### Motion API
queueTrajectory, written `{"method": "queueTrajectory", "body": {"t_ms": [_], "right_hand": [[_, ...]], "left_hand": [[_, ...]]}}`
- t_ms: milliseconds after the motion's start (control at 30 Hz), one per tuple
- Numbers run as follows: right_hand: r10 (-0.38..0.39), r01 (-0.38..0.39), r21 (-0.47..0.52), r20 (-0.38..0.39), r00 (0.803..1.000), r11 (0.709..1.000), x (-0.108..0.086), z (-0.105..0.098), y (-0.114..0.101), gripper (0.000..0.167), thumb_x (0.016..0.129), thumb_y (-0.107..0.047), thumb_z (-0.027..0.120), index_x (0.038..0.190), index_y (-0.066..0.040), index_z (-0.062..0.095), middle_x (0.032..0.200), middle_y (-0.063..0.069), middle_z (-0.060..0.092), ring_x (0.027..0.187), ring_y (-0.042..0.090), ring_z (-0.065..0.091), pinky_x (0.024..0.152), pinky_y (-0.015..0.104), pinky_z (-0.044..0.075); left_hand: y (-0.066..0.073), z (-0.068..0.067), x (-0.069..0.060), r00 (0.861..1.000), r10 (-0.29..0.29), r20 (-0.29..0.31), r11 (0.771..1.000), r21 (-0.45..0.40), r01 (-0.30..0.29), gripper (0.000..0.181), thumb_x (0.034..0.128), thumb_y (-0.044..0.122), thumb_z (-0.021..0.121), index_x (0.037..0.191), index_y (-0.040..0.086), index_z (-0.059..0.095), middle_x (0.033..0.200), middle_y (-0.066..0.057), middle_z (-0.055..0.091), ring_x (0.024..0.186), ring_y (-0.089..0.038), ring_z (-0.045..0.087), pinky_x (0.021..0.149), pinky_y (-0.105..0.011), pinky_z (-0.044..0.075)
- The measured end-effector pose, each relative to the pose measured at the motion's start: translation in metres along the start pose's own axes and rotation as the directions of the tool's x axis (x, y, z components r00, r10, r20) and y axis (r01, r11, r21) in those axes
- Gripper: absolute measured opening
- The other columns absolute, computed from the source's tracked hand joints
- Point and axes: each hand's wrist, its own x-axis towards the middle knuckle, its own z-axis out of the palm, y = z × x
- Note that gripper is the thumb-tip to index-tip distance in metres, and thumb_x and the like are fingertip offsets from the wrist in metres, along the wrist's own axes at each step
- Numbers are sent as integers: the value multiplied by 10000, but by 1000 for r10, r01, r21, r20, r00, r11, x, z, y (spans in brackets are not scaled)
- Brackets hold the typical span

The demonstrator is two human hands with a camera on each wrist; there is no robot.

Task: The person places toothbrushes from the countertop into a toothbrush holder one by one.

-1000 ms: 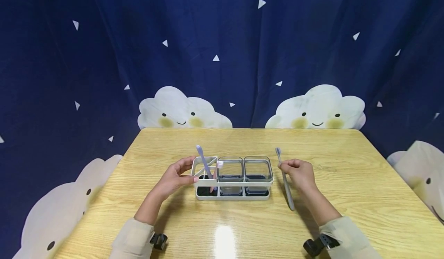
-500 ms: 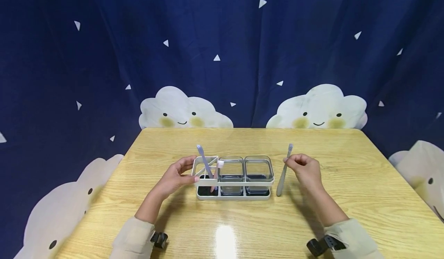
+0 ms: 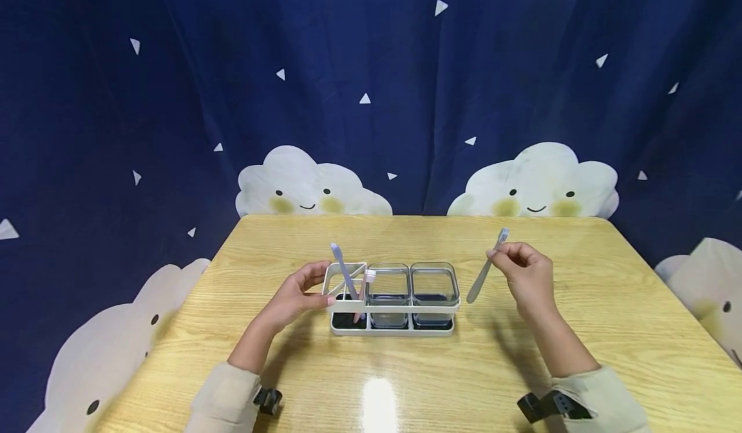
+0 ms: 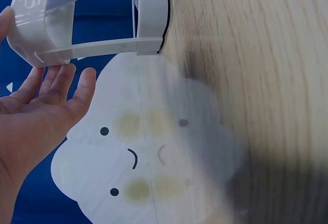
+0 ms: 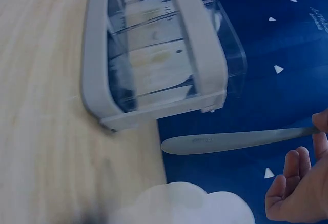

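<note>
A white toothbrush holder (image 3: 394,332) stands on the table, with two clear cups (image 3: 390,278) in its middle and right places. My left hand (image 3: 300,296) grips its left end, thumb at the front of the upper rim and fingers behind. A purple toothbrush (image 3: 346,273) and a pink toothbrush (image 3: 361,296) lean in the divided left compartment. To the right of the holder, my right hand (image 3: 529,275) pinches a grey toothbrush (image 3: 480,283) near its head. It hangs tilted above the table, head up, handle end towards the holder; the right wrist view shows that handle (image 5: 215,143) beside the holder.
The wooden table (image 3: 580,291) reaches back to a dark blue curtain (image 3: 371,46) with white triangles and smiling clouds. A bright light reflection lies on the tabletop in front of the holder. Each wrist wears a black camera.
My right hand has moved up and to the right, lifting the grey toothbrush; its handle end has swung left towards the holder. My left hand keeps its grip on the holder.
</note>
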Motion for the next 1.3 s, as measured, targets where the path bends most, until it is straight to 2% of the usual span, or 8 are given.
{"method": "queueTrajectory", "body": {"t_ms": [200, 367, 667, 900, 1133, 1300], "right_hand": [[-57, 60, 126, -29, 998, 990, 0, 5, -17, 95, 778, 38, 710, 733, -23, 653, 743, -3, 598, 706, 103, 521, 594, 152, 441], [-102, 108, 172, -43, 994, 979, 0, 11, -29, 90, 764, 57, 714, 732, 0, 652, 743, 19, 602, 698, 107, 528, 608, 154, 460], [-108, 112, 241, -28, 994, 964, 3, 20, -42, 132, 765, 82, 699, 717, -32, 654, 747, 18, 586, 706, 104, 507, 603, 147, 461], [-133, 121, 264, 27, 991, 957, 6, 29, -51, 133, 774, 64, 704, 732, -51, 651, 758, 17, 602, 714, 95, 535, 629, 159, 481], [-174, 160, 270, 28, 984, 949, 8, 40, -63, 165, 780, 74, 690, 722, -71, 637, 719, 9, 581, 634, 80, 501, 565, 159, 441], [-185, 159, 278, 70, 980, 947, 7, 48, -71, 172, 793, 61, 678, 730, -92, 634, 714, 4, 574, 642, 83, 525, 566, 168, 427]], "left_hand": [[0, 0, -1, 1000, 11, 2, 1000, -7, -11, 661, 763, 19, 742, 1336, -35, 417, 1274, -235, 477, 1196, -378, 428, 870, -328, 441], [0, 1, -1, 1000, 15, 0, 1000, -8, -15, 656, 773, 6, 729, 1340, -49, 404, 1279, -252, 468, 1203, -391, 417, 879, -318, 425], [1, 2, -2, 1000, 7, -1, 1000, -22, -7, 651, 778, 4, 724, 1340, -53, 401, 1281, -271, 454, 1210, -410, 401, 892, -330, 421], [0, 1, 0, 1000, -4, -4, 1000, -16, 4, 660, 763, 8, 739, 1339, -26, 419, 1287, -264, 453, 1219, -414, 393, 894, -344, 424], [1, 2, 0, 1000, 4, -1, 1000, 0, -4, 673, 763, 34, 747, 1344, -25, 412, 1295, -266, 448, 1218, -411, 398, 895, -350, 425], [1, 1, -1, 1000, 5, -1, 1000, -8, -5, 676, 759, 32, 749, 1343, -28, 414, 1292, -265, 451, 1215, -410, 402, 895, -361, 428]]}}
